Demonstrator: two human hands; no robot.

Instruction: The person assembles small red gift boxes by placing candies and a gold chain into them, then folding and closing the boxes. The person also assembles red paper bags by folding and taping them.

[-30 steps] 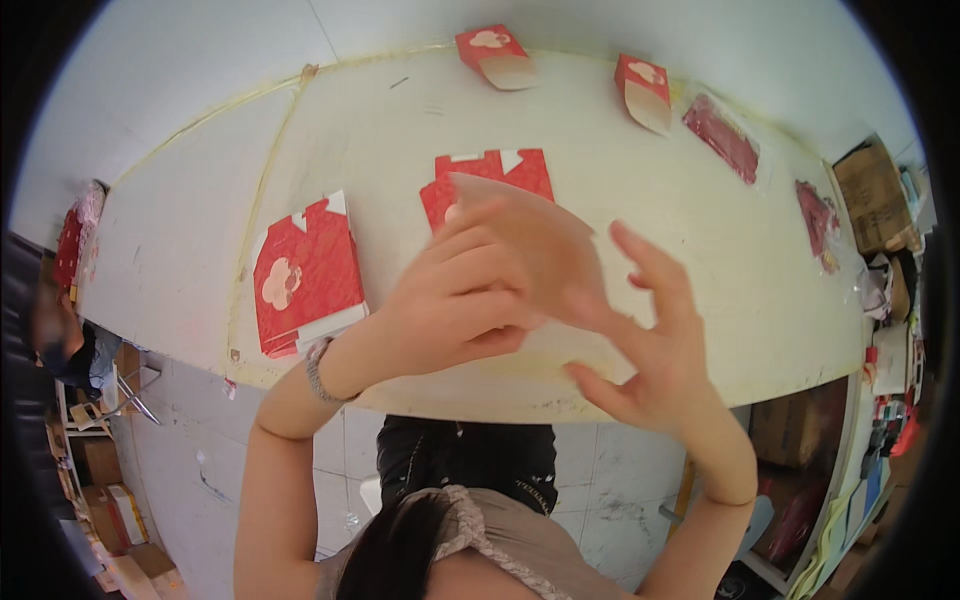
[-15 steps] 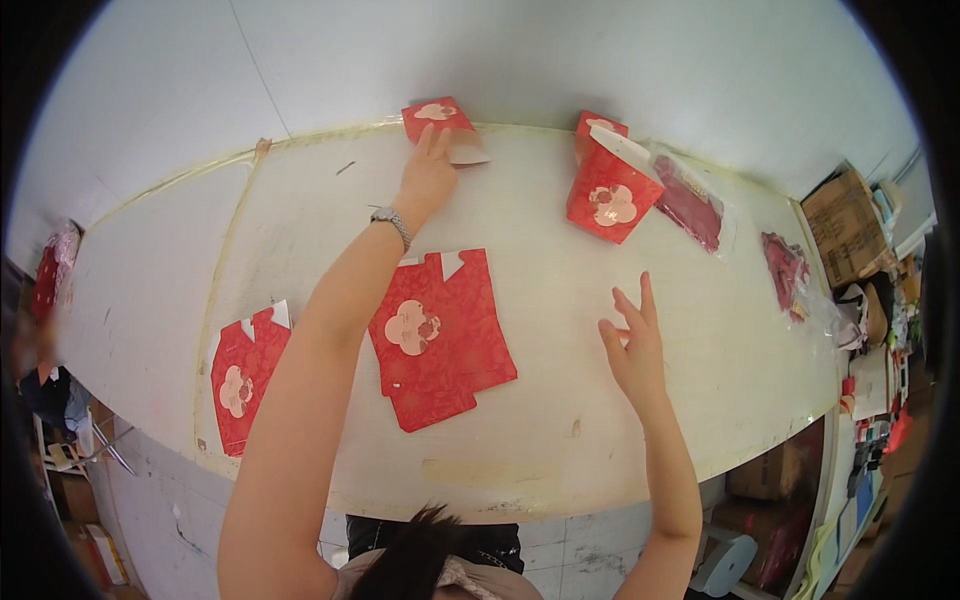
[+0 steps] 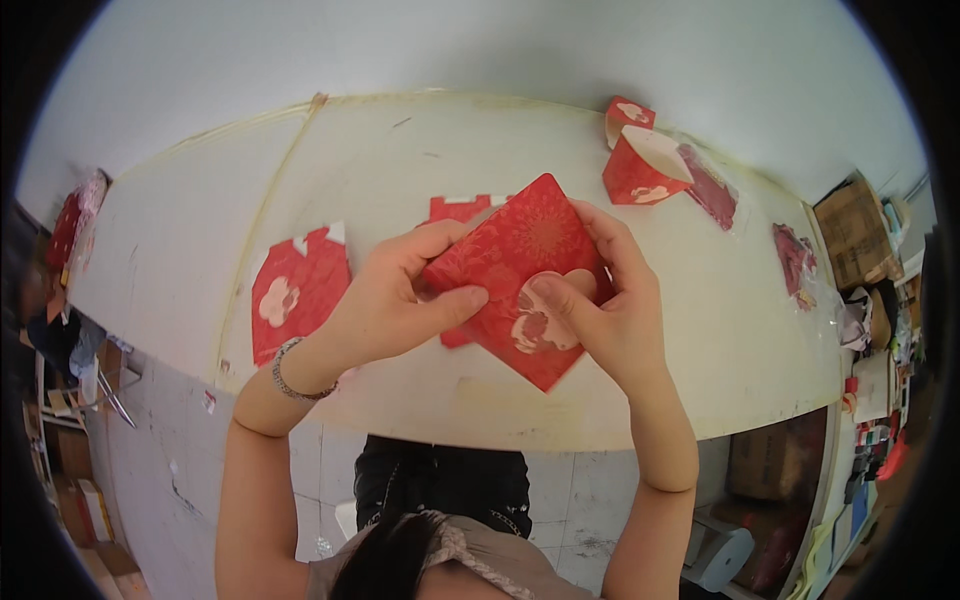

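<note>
Up in front of me, above the table, is a red paper box [image 3: 525,250] with a gold-toned pattern and a pink flower-shaped patch, turned corner-down. My left hand [image 3: 410,300] grips its left corner, thumb on the front face. On the opposite side my right hand [image 3: 622,300] holds it, its thumb over the pink patch. The fingers behind the box are mostly hidden. Beneath it, partly covered, lies a flat red box blank [image 3: 460,210]. Another flat red blank [image 3: 302,285] rests beside my left forearm.
At the back right an opened-out red box [image 3: 635,175] stands before a second red box [image 3: 629,112]. Clear bags with dark red contents [image 3: 712,188] [image 3: 793,262] lie to its right. A cardboard carton [image 3: 855,225] and cluttered shelves border the right table edge.
My left hand has brought the red box from the back of the table toward me. My right hand has risen and now grips it too. The view has shifted.
</note>
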